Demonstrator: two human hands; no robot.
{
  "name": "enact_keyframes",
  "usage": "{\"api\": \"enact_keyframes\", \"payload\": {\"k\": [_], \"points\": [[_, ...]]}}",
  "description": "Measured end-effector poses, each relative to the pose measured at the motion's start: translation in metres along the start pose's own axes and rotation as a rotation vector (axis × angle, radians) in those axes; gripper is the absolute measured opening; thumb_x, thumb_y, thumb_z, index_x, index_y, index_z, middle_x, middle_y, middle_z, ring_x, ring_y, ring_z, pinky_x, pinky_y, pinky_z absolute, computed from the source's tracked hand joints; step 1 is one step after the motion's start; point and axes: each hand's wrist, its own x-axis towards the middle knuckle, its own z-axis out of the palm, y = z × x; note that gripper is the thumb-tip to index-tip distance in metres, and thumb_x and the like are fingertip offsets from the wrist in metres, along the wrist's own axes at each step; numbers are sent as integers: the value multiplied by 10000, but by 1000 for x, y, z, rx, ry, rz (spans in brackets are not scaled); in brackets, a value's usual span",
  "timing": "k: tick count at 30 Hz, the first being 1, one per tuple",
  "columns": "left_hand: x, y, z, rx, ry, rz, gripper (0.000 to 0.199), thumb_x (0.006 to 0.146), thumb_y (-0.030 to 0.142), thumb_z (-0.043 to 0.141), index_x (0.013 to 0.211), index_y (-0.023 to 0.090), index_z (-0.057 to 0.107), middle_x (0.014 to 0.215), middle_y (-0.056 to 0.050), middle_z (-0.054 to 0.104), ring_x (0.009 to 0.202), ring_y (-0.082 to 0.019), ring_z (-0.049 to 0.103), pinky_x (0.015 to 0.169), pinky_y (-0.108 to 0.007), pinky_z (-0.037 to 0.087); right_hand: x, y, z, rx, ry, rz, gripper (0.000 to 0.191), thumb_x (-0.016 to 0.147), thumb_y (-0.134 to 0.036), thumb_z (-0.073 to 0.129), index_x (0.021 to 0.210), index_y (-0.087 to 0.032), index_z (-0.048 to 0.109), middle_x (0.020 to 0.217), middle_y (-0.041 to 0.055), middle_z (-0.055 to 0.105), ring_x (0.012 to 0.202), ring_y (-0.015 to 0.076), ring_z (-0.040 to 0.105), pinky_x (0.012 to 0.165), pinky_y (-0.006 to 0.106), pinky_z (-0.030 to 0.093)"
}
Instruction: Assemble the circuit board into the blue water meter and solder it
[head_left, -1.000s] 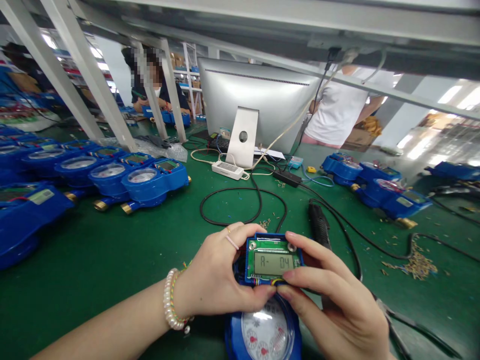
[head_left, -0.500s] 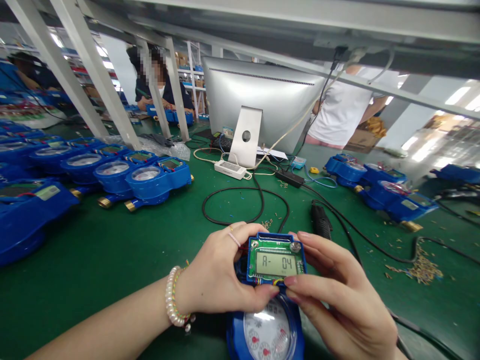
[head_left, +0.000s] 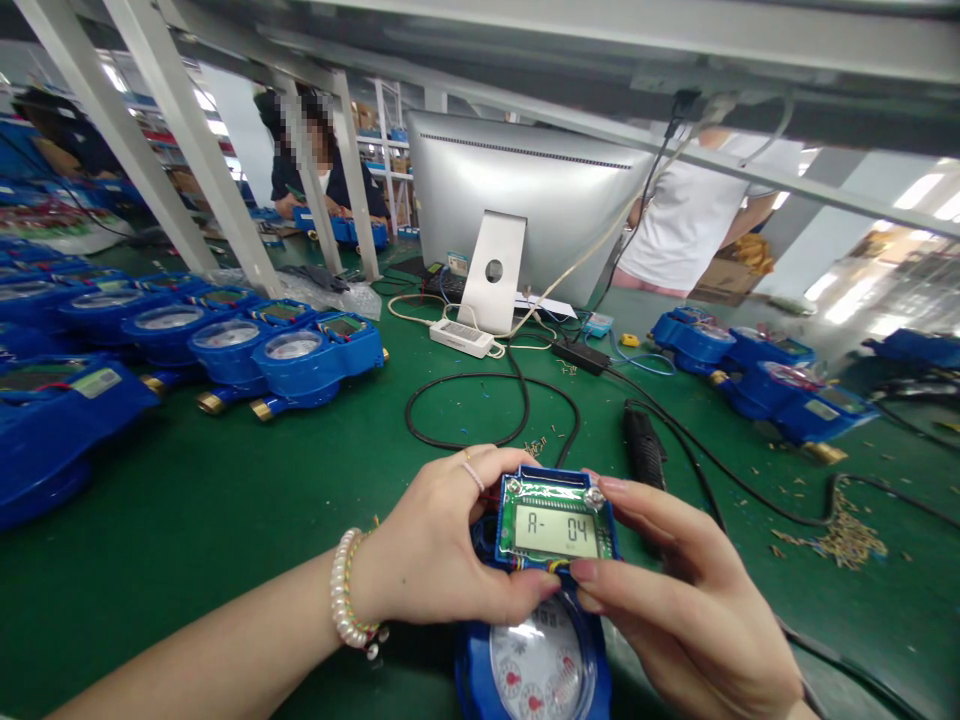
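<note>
A grey monitor (head_left: pixel 525 180) stands on the far side of the green table (head_left: pixel 225 500), its back blocking the view behind it. Four slanting metal posts rise at far left, partly hiding a person in a dark top (head_left: pixel 360 190). In all, three other people show: that one, another at the far left edge, and one in a white shirt (head_left: pixel 679 225) at far right.

Blue meters (head_left: pixel 322 365) crowd the left side, too overlapped to count. On the right, three more meters (head_left: pixel 795 400) sit together. One black cable (head_left: pixel 480 376) loops beyond the hands; one black tool (head_left: pixel 641 440) lies just beyond the right hand (head_left: pixel 697 590); one heap of small screws (head_left: pixel 844 530) is farther right.

Near the middle, the left hand (head_left: pixel 431 545) grips one display box (head_left: pixel 556 530), thumb along its near edge. The right hand holds its right side with the fingertips. The box is at the far end of one round dial (head_left: pixel 534 665). Its screen reads "A- 04".

A second ago a right fingertip overlapped the screen's near right corner; now it is at the box's near edge. The reading is unchanged.
</note>
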Motion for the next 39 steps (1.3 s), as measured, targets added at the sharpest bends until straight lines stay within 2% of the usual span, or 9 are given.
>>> {"api": "enact_keyframes", "payload": {"k": [7, 13, 18, 25, 29, 35, 37, 39], "points": [[-2, -1, 0, -24, -11, 10, 568, 591, 251, 773, 1116, 161, 578, 980, -74, 652, 816, -226, 688, 686, -309, 606, 4, 0, -6, -74, -40, -84, 201, 835, -96, 643, 976, -226, 702, 1309, 51, 453, 1152, 165, 547, 943, 237, 527], [-3, -5, 1, 7, -21, 5, 647, 592, 272, 782, 1179, 133, 545, 1007, -88, 639, 811, -220, 677, 674, -309, 606, 7, -2, -5, -25, -58, -55, 215, 834, -55, 616, 977, -201, 685, 1324, 56, 427, 1177, 145, 522, 910, 175, 528], [-3, -5, 0, 4, -42, -8, 643, 597, 266, 785, 1182, 145, 546, 1011, -81, 634, 811, -219, 670, 655, -308, 602, 12, -2, -6, -55, -97, -62, 186, 851, -73, 596, 967, -197, 673, 1310, 43, 432, 1219, 131, 459, 1024, 182, 430], [-5, -6, 1, 77, -25, 41, 636, 627, 292, 752, 1194, 124, 518, 1021, -88, 632, 861, -225, 662, 725, -333, 583, 11, -1, -4, -75, -141, -90, 175, 888, -88, 544, 978, -187, 657, 1323, 72, 418, 1249, 171, 425, 1071, 292, 382], [-5, -2, 5, 196, 28, 96, 630, 607, 266, 715, 1177, 98, 507, 1013, -98, 638, 900, -232, 645, 787, -354, 551, 10, -1, -3, -95, -129, -112, 179, 881, -70, 542, 969, -174, 658, 1316, 84, 424, 1251, 181, 426, 1070, 302, 375], [-5, 0, 6, 222, 28, 100, 603, 589, 299, 705, 1132, 107, 527, 971, -86, 652, 858, -228, 654, 751, -338, 545, 5, 1, -2, -13, -64, -98, 221, 825, -39, 613, 979, -186, 669, 1346, 69, 414, 1177, 161, 490, 982, 230, 440], [-5, 1, 5, 227, 33, 100, 604, 588, 304, 703, 1131, 105, 530, 970, -88, 656, 860, -229, 657, 756, -334, 545, 3, 1, 1, 17, -44, -64, 259, 811, -42, 636, 985, -227, 689, 1343, 33, 427, 1142, 156, 516, 966, 220, 464], [-5, 1, 4, 237, 36, 96, 597, 589, 307, 695, 1126, 101, 534, 973, -96, 661, 863, -234, 660, 768, -338, 547, 2, 0, 4, 77, 3, 28, 293, 839, -113, 646, 1072, -288, 673, 1304, 15, 472, 1047, 143, 577, 870, 201, 532]]}}
